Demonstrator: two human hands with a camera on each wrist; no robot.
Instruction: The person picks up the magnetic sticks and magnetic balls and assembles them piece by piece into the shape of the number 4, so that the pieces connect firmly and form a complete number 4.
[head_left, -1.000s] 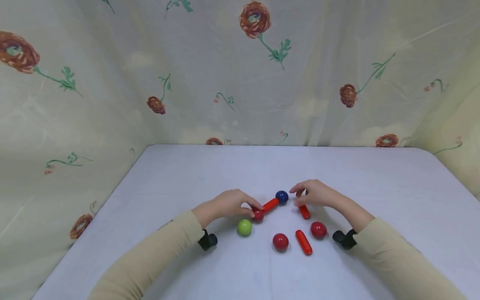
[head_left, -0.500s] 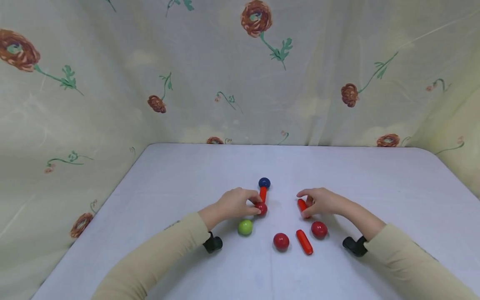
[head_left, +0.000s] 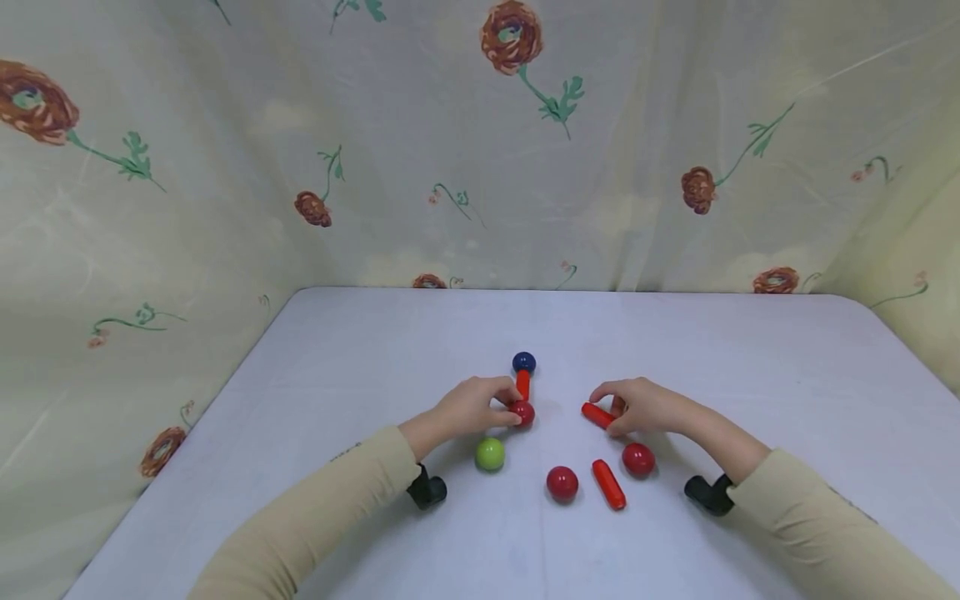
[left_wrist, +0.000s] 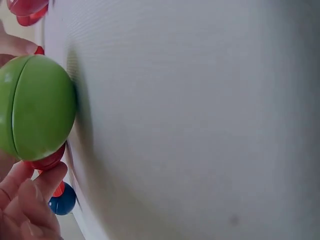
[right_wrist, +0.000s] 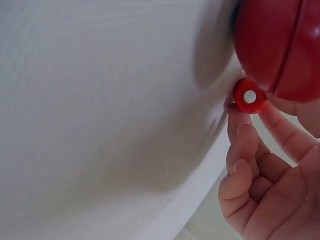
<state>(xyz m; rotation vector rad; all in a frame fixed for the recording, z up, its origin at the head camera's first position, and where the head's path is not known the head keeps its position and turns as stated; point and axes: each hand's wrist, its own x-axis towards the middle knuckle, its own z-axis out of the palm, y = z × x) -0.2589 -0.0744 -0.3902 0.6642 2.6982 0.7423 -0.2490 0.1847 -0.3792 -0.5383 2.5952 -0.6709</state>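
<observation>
With thumb and fingers my left hand (head_left: 472, 407) pinches a glossy red ball (head_left: 523, 414). A short red rod (head_left: 522, 385) runs from that ball to a dark blue ball (head_left: 524, 362) farther back, all three in a line. To the right, my right hand (head_left: 654, 406) pinches another red rod (head_left: 596, 414), which lies slanted and apart from the line. In the right wrist view this rod (right_wrist: 249, 96) shows a round silvery disc in its end. A green ball (left_wrist: 42, 107) fills much of the near left wrist view, partly hiding the held red ball.
On the white-covered table (head_left: 390, 342) the green ball (head_left: 490, 454) lies close to my left hand. Nearer me are a red ball (head_left: 562, 484), a loose red rod (head_left: 608, 485) and another red ball (head_left: 638, 460) beside my right wrist. Floral cloth hangs behind.
The blue ball and its rod have swung leftward and away, now pointing straight back from the red ball. My right hand has taken hold of the loose rod and turned it leftward.
</observation>
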